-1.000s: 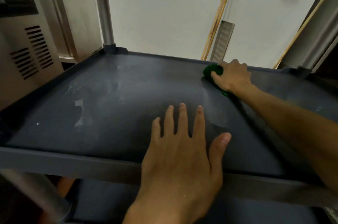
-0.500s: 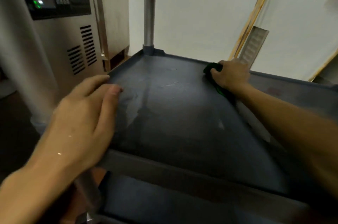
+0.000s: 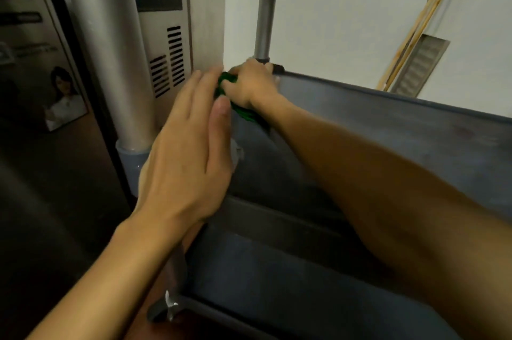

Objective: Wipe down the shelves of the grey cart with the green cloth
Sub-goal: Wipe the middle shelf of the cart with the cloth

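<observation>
we see the right hand (image 3: 250, 84) closed around the green cloth (image 3: 227, 87), fingers curled over it and pressing it down at the far left corner of the grey cart (image 3: 388, 129) shelf, right at the foot of the rear metal post (image 3: 266, 7). the right forearm reaches across the shelf on a diagonal from the lower right. part of the cloth trails out under the wrist onto the shelf. the left hand (image 3: 188, 151) holds nothing: fingers straight and close together, palm down, over the near left corner of the shelf, its fingertips just beside the cloth. whether they touch the cloth we cannot tell. a steel appliance (image 3: 163, 34) stands just beyond the cart's left side.
</observation>
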Motion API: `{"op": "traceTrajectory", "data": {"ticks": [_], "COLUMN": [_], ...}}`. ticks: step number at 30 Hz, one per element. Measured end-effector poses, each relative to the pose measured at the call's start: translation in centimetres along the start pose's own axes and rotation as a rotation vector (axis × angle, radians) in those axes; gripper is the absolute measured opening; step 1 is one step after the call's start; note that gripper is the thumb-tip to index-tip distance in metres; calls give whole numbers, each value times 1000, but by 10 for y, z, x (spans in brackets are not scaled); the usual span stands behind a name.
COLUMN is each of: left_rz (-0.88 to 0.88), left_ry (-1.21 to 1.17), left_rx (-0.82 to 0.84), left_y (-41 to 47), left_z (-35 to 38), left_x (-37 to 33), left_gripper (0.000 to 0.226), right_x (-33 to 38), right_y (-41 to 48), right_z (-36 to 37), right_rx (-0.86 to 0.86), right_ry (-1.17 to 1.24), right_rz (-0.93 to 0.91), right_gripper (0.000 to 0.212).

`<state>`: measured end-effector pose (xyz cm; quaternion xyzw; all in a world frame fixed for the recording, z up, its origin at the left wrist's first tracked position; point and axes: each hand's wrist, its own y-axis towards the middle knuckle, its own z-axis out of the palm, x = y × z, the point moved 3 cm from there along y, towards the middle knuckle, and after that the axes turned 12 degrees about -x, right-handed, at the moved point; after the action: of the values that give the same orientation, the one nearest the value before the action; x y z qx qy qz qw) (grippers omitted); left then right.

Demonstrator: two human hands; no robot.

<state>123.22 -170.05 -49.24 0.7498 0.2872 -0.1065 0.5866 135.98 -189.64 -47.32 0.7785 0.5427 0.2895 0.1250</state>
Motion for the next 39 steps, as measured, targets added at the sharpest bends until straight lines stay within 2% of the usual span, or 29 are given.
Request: {"op": "traceTrajectory", "data": {"ticks": [4,7,10,12,13,15,18,24,31,34,39], "left_rz": [16,0,-20,-19,-26,-45,-35,-35,-73,-75,-91], "left_ry": [-15,-19,-17,-48,-65,-76,-42,119,118,136,193], "left_rx": [-27,-26,-15,-13,-10,3,38,166,199,228,229], "left_y": [3,3,2,1,1,2,1,1,0,1,1], "left_z": [-2,-4,-6,-8,-9,-10,-13,-11,-10,-8,-5], "left_x": [3,3,0,-3,-4,-6,-5,-3,-5,-6,-5], "left_gripper": [49,49,52,52,51,53,57,42,54,56,56], "right_x": [16,31,45,45,43,37,19,-33,-128,-168,-231], "right_y": [-27,-60,-98,-118,-128,-146,-171,-201,-254,-278,-318], "right_z": [-16,-36,-53,-62,-68,-81,-99,-137,-213,-248,-302], "right_rx": [73,150,203,236,244,281,270,233,153,144,97], "right_ry": [61,159,234,262,288,315,305,331,300,236,216], "right_rz": [-69,-208,-327,-394,-413,-450,-510,-422,-318,-223,21], "right_gripper": [38,15,21,6,7,23,28,27,25,28,47]}}
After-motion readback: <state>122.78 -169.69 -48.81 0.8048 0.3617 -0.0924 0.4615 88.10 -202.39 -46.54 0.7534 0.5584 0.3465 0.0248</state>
